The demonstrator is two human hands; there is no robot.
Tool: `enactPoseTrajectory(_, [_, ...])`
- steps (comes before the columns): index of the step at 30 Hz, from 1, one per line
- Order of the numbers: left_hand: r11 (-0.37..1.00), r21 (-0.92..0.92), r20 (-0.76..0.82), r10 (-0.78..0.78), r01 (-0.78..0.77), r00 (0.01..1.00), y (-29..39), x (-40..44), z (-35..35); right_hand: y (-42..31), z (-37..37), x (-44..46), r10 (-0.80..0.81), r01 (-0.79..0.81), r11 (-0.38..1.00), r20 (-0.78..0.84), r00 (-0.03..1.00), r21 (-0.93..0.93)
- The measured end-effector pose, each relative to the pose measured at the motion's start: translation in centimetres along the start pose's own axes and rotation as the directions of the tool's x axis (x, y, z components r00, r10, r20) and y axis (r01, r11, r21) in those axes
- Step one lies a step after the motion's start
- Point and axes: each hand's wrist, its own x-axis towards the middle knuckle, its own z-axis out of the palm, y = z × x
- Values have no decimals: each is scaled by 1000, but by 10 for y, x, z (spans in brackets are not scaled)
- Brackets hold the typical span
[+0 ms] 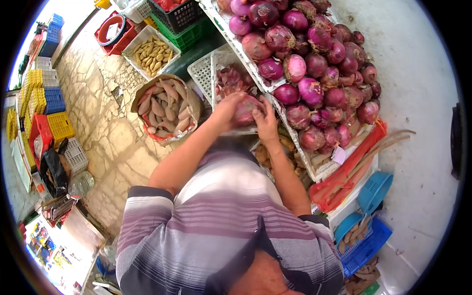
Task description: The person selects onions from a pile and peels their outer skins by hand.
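Observation:
Between my two hands is a red onion [244,112], held over a white crate [213,73] with loose purple onion skins [233,80] in it. My left hand [227,109] wraps round the onion's left side. On its right side, the fingers of my right hand [265,118] are bent against the onion's surface. A large heap of red onions [319,64] lies just to the right, on a white tray [293,139].
A bag of sweet potatoes [169,105] stands on the stone floor [115,132] at the left, below a crate of small yellowish roots [151,53]. Red netting [339,179] and a blue basket [374,191] are at the lower right. Stacked crates [54,101] line the far left.

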Motion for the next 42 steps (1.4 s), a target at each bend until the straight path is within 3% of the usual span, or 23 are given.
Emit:
enactPoseTrajectory(1, [998,68,-4,-8,8,1000,-2,0,1,8,-9,5,40,-32,998,129,991,-61])
enactPoseTrajectory(5, [981,193,126,-45,20,991,-9,-3,-2,43,-24,21,364,-360,915,16,931,183])
enactPoseTrajectory(6, [946,324,140,-54,6,989,-9,-7,-3,35,-25,20,467,-460,852,34,884,250])
enactPoseTrajectory(8, [825,564,163,-60,-43,985,-1,-13,-7,14,-22,22,617,-610,723,94,781,323])
enactPoseTrajectory(11, [509,791,346,86,-339,934,1,-12,-12,-26,-18,19,728,-736,628,143,670,252])
enactPoseTrajectory(14, [847,492,269,70,-200,961,-1,-8,-12,-13,-24,17,657,-687,717,217,722,117])
enactPoseTrajectory(15, [837,479,298,129,-265,946,-1,-6,-14,-11,-22,16,585,-615,784,230,778,86])
enactPoseTrajectory(18, [644,664,250,287,-380,925,3,1,-17,-3,-19,7,366,-355,931,237,900,-86])
enactPoseTrajectory(21, [860,389,212,265,-330,941,-11,18,-30,-14,-16,0,165,-56,915,244,956,-400])
enactPoseTrajectory(24, [828,468,156,267,-309,951,-13,8,-23,-40,-5,-6,138,-24,890,218,966,-456])
enactPoseTrajectory(27, [918,325,159,186,-229,970,-13,4,-14,-30,-4,-8,77,1,930,197,977,-367])
enactPoseTrajectory(31, [936,308,94,147,-169,985,-17,0,-6,-31,5,-13,-48,77,938,95,994,-337])
enactPoseTrajectory(35, [935,311,66,157,-169,985,-27,7,-8,-16,5,-6,6,-6,968,-3,1000,-251])
enactPoseTrajectory(36, [938,308,44,153,-159,987,-32,10,-12,-6,-2,-1,-20,19,954,2,1000,-300])
enactPoseTrajectory(38, [990,138,12,25,-27,1000,-38,11,-21,18,-15,9,-62,65,919,21,998,-389])
enactPoseTrajectory(39, [998,51,5,-37,37,999,-34,8,-16,2,-14,8,44,-42,962,4,999,-271])
enactPoseTrajectory(42, [989,-81,-56,-126,121,990,-26,-5,0,8,-14,7,215,-221,962,-53,975,-163])
